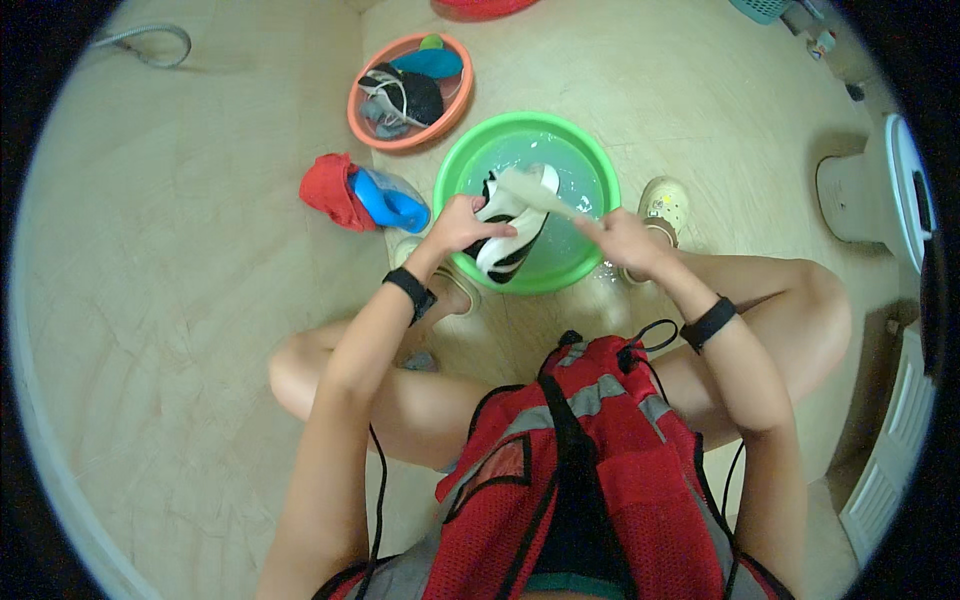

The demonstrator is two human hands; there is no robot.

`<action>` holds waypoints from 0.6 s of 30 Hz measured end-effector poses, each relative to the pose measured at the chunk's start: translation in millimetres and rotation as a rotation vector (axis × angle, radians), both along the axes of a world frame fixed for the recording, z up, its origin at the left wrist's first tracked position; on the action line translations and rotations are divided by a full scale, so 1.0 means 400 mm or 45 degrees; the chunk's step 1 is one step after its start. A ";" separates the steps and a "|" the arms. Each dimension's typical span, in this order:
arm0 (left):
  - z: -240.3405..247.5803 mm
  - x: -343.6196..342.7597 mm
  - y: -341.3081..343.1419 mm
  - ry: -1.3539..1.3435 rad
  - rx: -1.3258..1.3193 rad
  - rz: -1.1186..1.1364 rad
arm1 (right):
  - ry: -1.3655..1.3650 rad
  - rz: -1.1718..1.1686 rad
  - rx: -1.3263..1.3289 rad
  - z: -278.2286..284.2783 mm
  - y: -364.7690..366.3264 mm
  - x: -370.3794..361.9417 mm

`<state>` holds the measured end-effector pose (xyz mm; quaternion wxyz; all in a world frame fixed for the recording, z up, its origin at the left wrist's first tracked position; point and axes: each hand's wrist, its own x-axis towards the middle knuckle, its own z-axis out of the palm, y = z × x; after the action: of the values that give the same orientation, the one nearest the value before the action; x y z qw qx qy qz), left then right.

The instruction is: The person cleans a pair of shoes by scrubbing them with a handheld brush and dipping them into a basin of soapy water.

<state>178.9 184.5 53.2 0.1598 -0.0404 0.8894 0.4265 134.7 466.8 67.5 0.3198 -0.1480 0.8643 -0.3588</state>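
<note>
Over the green basin (608, 170), which holds cloudy water with some suds, a black-and-white shoe (525, 228) is tilted. My left hand (462, 226) grips it, with the thumb across its side. In my right hand (630, 242) is the handle of a pale scrubbing brush (545, 196), whose head lies against the upper part of the shoe. The bristles are hidden from this view. Both hands are near the basin's rim, the left at its left side and the right at its right side.
An orange basin (463, 105) behind holds another black shoe (412, 98) with white laces and a blue item (430, 64). A red cloth (335, 190) lies by a blue-and-clear container (390, 200). A white toilet-like fixture (855, 195) stands right; a shower hose (150, 38) lies far left.
</note>
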 end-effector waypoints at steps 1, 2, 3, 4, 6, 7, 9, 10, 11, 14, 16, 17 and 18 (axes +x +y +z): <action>0.033 0.004 0.006 0.042 -0.086 -0.038 | -0.064 0.032 -0.020 0.004 -0.015 0.005; 0.073 0.007 0.025 0.025 -0.107 -0.003 | -0.133 0.059 -0.029 0.009 -0.022 0.016; 0.093 0.008 0.038 0.008 -0.129 0.032 | -0.102 0.044 -0.009 -0.007 -0.027 0.017; 0.073 0.018 0.036 0.055 -0.087 0.064 | -0.072 0.028 0.012 -0.032 -0.038 0.016; 0.078 0.030 0.065 0.144 -0.131 0.026 | -0.010 -0.046 0.051 -0.053 -0.031 -0.007; 0.079 0.033 0.084 0.157 -0.167 0.003 | 0.006 -0.110 0.061 -0.063 -0.018 -0.023; 0.070 0.046 0.091 0.240 -0.160 0.039 | -0.029 -0.091 -0.003 -0.062 -0.029 -0.007; 0.064 0.055 0.079 0.241 -0.172 0.062 | -0.079 -0.019 -0.062 -0.062 -0.030 0.025; 0.064 0.072 0.061 0.245 -0.193 0.113 | -0.123 0.082 -0.126 -0.039 -0.033 0.056; 0.067 0.070 0.046 0.244 -0.260 0.111 | 0.130 0.054 -0.085 -0.028 -0.046 0.089; 0.053 0.076 0.058 0.272 -0.236 0.111 | 0.161 -0.032 -0.012 -0.088 -0.050 0.079; 0.057 0.066 0.066 0.279 -0.257 0.088 | 0.180 -0.038 0.002 -0.134 -0.043 0.009; 0.064 0.059 0.064 0.270 -0.298 0.073 | 0.182 -0.033 -0.002 -0.142 -0.048 -0.031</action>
<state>202.3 210.0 78.8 0.0469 -0.0389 0.9433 0.3264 122.1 447.7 10.7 0.2525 -0.1621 0.8866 -0.3520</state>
